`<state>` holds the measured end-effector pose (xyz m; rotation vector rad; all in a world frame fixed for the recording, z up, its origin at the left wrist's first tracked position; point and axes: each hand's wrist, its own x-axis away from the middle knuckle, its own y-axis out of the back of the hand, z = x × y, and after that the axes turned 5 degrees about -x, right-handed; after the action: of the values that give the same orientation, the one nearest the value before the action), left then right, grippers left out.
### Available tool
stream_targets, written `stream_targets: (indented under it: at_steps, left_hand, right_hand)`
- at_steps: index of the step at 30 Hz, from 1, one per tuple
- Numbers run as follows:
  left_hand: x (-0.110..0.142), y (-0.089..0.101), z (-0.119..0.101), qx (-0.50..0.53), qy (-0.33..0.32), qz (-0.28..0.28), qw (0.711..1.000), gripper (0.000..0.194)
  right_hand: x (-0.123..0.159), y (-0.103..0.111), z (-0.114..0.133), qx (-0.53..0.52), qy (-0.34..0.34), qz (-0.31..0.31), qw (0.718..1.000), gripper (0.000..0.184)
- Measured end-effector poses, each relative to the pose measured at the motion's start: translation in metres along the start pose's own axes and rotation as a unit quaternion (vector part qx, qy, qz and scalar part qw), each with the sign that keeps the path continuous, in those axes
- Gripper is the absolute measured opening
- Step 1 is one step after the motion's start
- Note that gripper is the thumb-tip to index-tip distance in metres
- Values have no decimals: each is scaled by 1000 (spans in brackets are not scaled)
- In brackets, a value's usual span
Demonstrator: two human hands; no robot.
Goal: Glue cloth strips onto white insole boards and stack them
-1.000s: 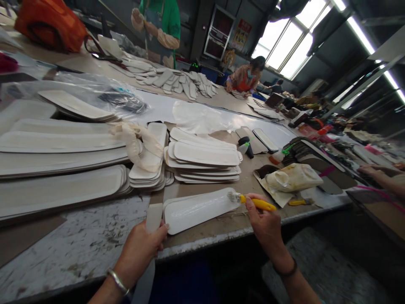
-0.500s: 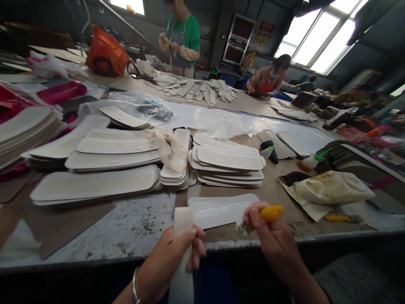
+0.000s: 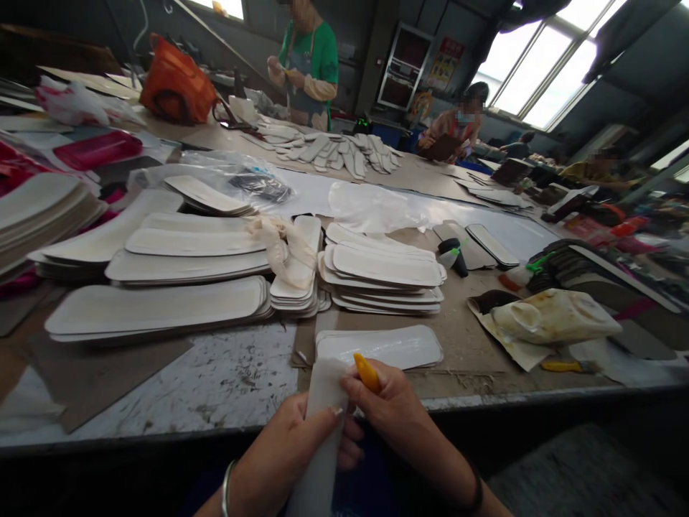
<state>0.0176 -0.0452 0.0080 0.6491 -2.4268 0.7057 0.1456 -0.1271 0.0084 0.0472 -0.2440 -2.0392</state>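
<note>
My left hand (image 3: 293, 445) is closed on a long whitish strip (image 3: 323, 416), thumb pressed flat on its face; the strip's lower end hangs below the table edge. Beside it my right hand (image 3: 392, 402) grips a yellow-handled brush (image 3: 367, 372), its handle pointing up and its bristles hidden. The fingertips of that hand touch the strip's right edge near its top. Just beyond both hands, a white panel with rounded ends (image 3: 387, 347) lies flat on the table, its surface shiny and wet-looking.
Stacks of similar white panels (image 3: 156, 305) spread across the left, with another stack (image 3: 385, 266) ahead. On the right lie a stained cut-open plastic container (image 3: 554, 316) and another yellow-handled brush (image 3: 563, 366). A person in green (image 3: 317, 64) stands across the table.
My right hand has swung left with the brush, from above the table's front edge to the strip. The strip's top has tilted slightly right in my left hand.
</note>
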Motion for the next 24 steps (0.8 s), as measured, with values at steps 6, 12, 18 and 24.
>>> stream_targets:
  at_steps: [6,12,18,24]
  left_hand:
    - [-8,-5,10,91,-22,-68,993,52]
    - [-22,-20,43,65,-15,-51,997,58]
    - [-21,-9,58,-65,-31,6,997,40]
    - [-25,17,18,-143,-46,-234,960,43]
  right_hand:
    - [0,-7,-11,-135,-78,3,988,35]
    - [13,4,-18,-192,-157,-86,965,45]
    - [10,40,-10,-241,-179,-106,948,49]
    - [-15,75,2,96,-120,38,987,36]
